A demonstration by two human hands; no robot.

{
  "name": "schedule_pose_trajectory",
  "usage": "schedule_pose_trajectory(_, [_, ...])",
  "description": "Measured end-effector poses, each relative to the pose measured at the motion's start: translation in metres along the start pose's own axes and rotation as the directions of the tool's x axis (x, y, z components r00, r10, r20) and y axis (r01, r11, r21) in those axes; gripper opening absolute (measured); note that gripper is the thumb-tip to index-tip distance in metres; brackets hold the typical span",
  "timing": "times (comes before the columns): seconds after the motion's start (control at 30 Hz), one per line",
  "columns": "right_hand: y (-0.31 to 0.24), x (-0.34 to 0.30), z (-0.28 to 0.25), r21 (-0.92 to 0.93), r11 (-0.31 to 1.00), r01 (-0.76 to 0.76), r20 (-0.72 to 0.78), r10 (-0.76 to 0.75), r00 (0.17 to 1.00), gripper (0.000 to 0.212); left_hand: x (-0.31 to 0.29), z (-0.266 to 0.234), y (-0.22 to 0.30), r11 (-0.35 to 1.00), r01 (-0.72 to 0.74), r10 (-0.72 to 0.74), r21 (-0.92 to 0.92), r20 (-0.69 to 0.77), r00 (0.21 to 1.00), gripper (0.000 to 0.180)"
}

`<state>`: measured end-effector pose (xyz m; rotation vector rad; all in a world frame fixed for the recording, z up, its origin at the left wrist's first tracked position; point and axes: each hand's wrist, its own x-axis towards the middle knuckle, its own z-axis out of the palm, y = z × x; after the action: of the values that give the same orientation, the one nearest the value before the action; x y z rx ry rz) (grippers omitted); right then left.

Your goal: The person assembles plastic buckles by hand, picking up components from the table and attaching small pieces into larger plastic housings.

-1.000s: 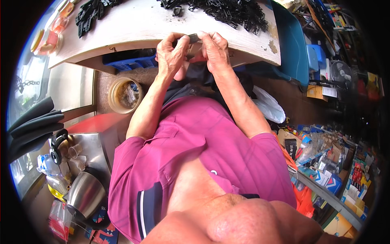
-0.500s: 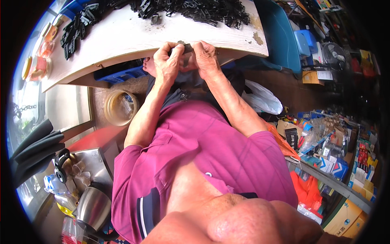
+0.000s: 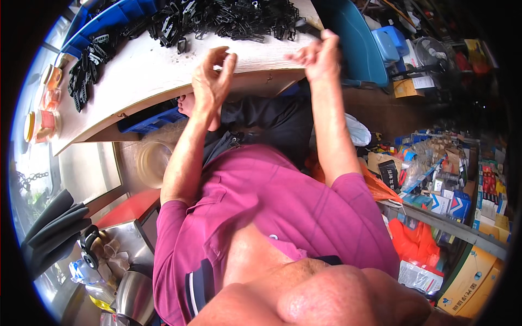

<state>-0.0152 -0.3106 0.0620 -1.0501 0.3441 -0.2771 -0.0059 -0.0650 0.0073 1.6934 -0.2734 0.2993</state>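
Over the near edge of the white table (image 3: pixel 136 76), my left hand (image 3: pixel 209 79) is raised with its fingers curled but apart, and nothing is in it. My right hand (image 3: pixel 321 60), slightly smeared by motion, is up at the table's right end, fingers apart. Just beyond its fingertips is a blurred black piece (image 3: pixel 308 27); whether it still touches them is hard to see. A heap of black plastic clip-like parts (image 3: pixel 228 22) covers the far side of the table. More of these black parts (image 3: pixel 87 70) lie in a row at the left.
Right of the table stands a large teal bin (image 3: pixel 348 49). A blue tray (image 3: pixel 109 24) sits at the far left, near small jars (image 3: pixel 41 125). Below the table are a blue crate (image 3: pixel 152 119) and a round tub (image 3: pixel 155 163). Cluttered shelves (image 3: pixel 440 174) fill the right.
Both hands were together at the table edge, holding a small dark piece. Now they are apart: the right has swung right and up toward the teal bin, the left has opened.
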Motion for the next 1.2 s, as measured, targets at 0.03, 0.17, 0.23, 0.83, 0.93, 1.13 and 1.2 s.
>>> schedule_pose_trajectory(0.03, [-0.018,0.009,-0.006,0.035,0.998,0.052,-0.076,-0.050,0.996,0.044,0.007,-0.004,-0.006,0.999,0.010,-0.009,0.033,-0.026,1.000,0.031])
schedule_pose_trajectory(0.17, [-0.040,0.026,-0.013,-0.150,0.974,0.168,-0.371,-0.213,0.904,0.034,0.014,-0.011,-0.026,0.992,-0.062,0.070,0.108,-0.072,0.995,0.024])
schedule_pose_trajectory(0.23, [-0.027,0.032,-0.018,-0.342,0.935,0.087,-0.335,-0.209,0.919,0.029,0.011,-0.008,-0.014,0.990,-0.051,0.058,0.133,-0.045,0.997,0.022])
schedule_pose_trajectory(0.83, [0.028,0.068,-0.011,-0.764,0.641,-0.075,-0.199,-0.122,0.972,0.023,0.007,-0.006,-0.009,0.972,-0.028,0.030,0.231,-0.008,1.000,0.019])
schedule_pose_trajectory(0.93, [0.018,0.056,-0.007,-0.591,0.790,-0.162,-0.219,0.035,0.975,0.021,0.007,-0.008,-0.016,0.975,-0.076,0.082,0.208,-0.021,0.996,0.025])
schedule_pose_trajectory(1.13, [0.029,0.009,0.015,-0.430,0.884,-0.185,0.235,0.308,0.922,0.013,0.008,0.007,-0.007,0.990,0.011,0.009,-0.138,0.140,0.990,0.035])
schedule_pose_trajectory(1.2, [0.043,-0.003,0.028,-0.444,0.886,-0.137,0.401,0.333,0.853,0.013,0.010,0.011,-0.004,0.963,0.110,-0.034,-0.247,0.291,0.956,0.041])
